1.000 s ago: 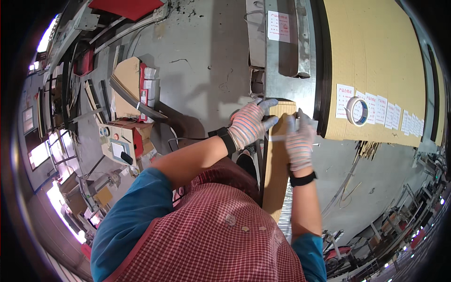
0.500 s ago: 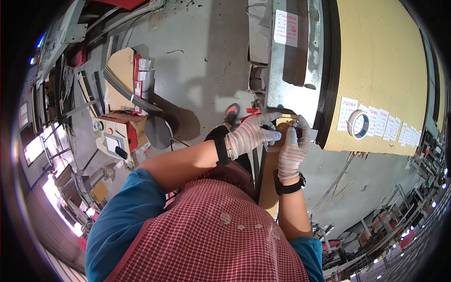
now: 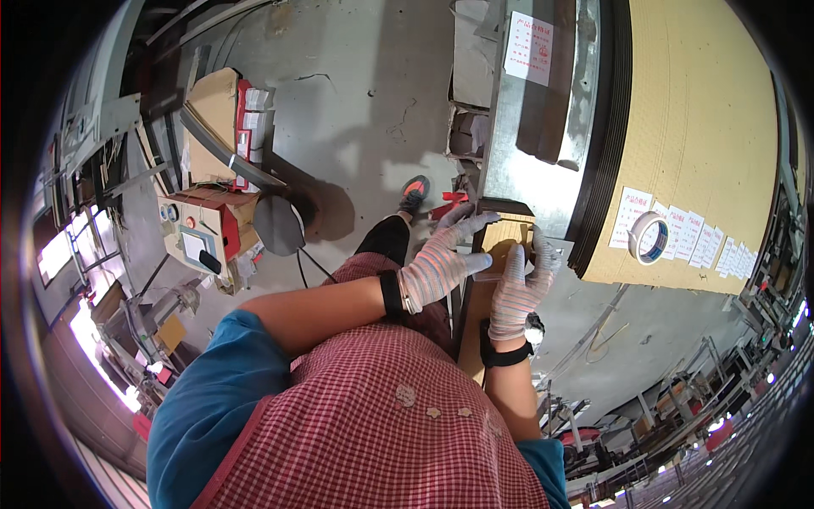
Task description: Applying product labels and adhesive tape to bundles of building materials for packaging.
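Note:
Both my hands wear striped knit gloves and rest around the end of a long brown cardboard-covered piece (image 3: 507,237) that runs back toward my body. My left hand (image 3: 443,261) is at its left side, thumb and fingers stretched apart, the fingertips by its far left corner. Along its right edge, my right hand (image 3: 522,288) has its thumb over the cardboard and its fingers raised apart beside the edge. Neither hand is closed round it. The underside of the piece is hidden.
To the right, a tan cardboard-topped stack (image 3: 695,127) carries a tape roll (image 3: 649,237) and a row of printed white labels (image 3: 687,233). Ahead lies a grey metal profile (image 3: 509,144). A control box (image 3: 199,233) and a round dark stool seat (image 3: 279,226) stand left. My shoe (image 3: 414,193) is on the floor.
My hands have drawn apart and spread their fingers, baring more of the cardboard end between them. My right hand has come slightly nearer my body. More of my leg shows.

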Motion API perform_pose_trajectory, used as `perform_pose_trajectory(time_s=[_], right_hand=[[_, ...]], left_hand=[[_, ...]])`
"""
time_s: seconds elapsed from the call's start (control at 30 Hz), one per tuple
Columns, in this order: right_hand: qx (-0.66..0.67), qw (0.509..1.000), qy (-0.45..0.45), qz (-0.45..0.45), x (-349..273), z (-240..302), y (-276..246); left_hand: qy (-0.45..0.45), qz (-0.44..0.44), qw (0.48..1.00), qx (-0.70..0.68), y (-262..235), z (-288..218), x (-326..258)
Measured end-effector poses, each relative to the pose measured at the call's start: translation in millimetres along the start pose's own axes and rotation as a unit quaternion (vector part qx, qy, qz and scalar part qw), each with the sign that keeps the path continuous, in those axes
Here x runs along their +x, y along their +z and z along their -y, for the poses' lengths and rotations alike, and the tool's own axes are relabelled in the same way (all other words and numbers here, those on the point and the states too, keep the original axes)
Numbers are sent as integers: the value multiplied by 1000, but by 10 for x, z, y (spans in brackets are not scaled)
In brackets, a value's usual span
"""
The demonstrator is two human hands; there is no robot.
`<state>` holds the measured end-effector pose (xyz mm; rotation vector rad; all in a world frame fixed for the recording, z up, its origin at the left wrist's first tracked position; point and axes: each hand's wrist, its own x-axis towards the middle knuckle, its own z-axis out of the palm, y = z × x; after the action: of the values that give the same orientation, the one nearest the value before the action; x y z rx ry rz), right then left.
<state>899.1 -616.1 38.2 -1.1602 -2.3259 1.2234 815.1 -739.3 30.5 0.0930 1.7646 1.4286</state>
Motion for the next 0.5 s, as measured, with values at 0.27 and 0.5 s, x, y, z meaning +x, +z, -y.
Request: perform_pose_trajectory(time_s=[0.27,0.5], right_hand=[[238,948,198,78,227,-90,-142],[-32,989,-73,124,240,-180,-139]], left_hand=[[-61,13,966,-252,177,207,75],[98,26,994,-37,26,229,170]])
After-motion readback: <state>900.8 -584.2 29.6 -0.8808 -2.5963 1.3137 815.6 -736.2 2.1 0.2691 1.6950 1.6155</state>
